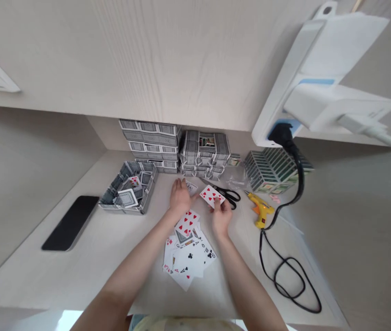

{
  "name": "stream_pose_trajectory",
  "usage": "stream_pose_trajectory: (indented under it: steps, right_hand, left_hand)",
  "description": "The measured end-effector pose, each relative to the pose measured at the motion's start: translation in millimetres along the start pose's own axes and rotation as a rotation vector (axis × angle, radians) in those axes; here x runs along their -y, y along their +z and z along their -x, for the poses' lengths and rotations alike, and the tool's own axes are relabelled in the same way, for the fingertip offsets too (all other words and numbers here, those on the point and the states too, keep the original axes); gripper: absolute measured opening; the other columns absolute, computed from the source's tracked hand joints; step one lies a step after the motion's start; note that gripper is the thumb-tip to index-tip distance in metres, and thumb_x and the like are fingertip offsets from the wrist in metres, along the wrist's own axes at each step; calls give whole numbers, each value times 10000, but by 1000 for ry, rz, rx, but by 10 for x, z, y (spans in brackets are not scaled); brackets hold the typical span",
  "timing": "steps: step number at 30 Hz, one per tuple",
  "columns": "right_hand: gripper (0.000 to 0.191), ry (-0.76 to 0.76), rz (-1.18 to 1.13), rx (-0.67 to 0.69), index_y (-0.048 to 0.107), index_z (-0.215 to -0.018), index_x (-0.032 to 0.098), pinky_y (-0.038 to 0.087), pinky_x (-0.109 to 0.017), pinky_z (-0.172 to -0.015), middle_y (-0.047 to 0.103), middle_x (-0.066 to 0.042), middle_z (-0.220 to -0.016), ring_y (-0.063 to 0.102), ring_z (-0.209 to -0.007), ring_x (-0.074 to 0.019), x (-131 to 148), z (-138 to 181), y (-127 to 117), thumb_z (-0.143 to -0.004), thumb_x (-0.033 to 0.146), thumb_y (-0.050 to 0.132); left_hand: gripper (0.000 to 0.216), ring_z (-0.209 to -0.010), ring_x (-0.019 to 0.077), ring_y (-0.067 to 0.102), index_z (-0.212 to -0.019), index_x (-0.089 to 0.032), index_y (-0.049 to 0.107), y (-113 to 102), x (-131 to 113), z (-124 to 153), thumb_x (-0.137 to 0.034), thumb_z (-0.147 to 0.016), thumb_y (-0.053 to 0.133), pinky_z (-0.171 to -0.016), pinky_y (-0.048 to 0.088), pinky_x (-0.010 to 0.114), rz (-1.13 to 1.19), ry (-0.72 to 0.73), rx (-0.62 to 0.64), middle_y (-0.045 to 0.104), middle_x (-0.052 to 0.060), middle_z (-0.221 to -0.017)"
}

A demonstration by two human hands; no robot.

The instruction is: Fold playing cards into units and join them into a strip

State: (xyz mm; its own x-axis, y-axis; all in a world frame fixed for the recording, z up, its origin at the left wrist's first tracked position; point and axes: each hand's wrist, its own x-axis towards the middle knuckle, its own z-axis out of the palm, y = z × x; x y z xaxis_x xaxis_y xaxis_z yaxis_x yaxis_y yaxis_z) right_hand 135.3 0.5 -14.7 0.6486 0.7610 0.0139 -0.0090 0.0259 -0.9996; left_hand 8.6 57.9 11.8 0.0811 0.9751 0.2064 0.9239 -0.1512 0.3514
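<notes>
My right hand [222,217] pinches a playing card [212,195] with red hearts, face up, above the desk. To its left, my left hand [180,197] rests with its fingers stretched forward and thumb out to the side. Just beyond that thumb lies another playing card [191,187], partly hidden by the hand. A loose pile of face-up cards [190,257] spreads between my forearms, with a nine of hearts [187,223] at its upper end. Black-handled scissors [231,195] lie behind the held card, which covers part of them.
A card-built tray [143,207] holding cards stands left, near a black phone [70,224]. Card-built boxes [155,138] are stacked at the back. A yellow glue gun [261,210] lies right, trailing a black cord [285,262]. A power strip [295,73] juts out above.
</notes>
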Motion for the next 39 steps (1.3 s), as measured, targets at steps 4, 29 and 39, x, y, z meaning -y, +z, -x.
stream_pose_trajectory:
  steps: [4,29,39]
  right_hand:
    - [350,0,-17,-1,559,-785,138,405,-234,-422,632,-52,-683,563,-528,-150,-21,-23,-10,-730,483,534]
    - [306,161,1,500,560,-685,164,324,-227,-347,519,30,-402,425,-316,-108,80,9,-70,-720,468,566]
    - [350,187,-104,539,617,-739,139,175,-203,-332,458,59,-431,280,-324,-48,221,16,-71,-652,478,645]
  left_hand:
    - [711,-1201,328,385,-1261,-5,358,37,-5,-55,-465,-748,534,-983,282,400,-109,27,56,449,268,-1251]
    - [733,-1292,229,293,-1344,-175,287,-177,224,398,-373,-716,610,-1061,242,354,275,364,336,333,117,-1396]
    - [792,-1339,250,150,-1330,-221,317,-290,47,465,-387,-649,686,-1082,187,437,491,382,228,304,93,-1414]
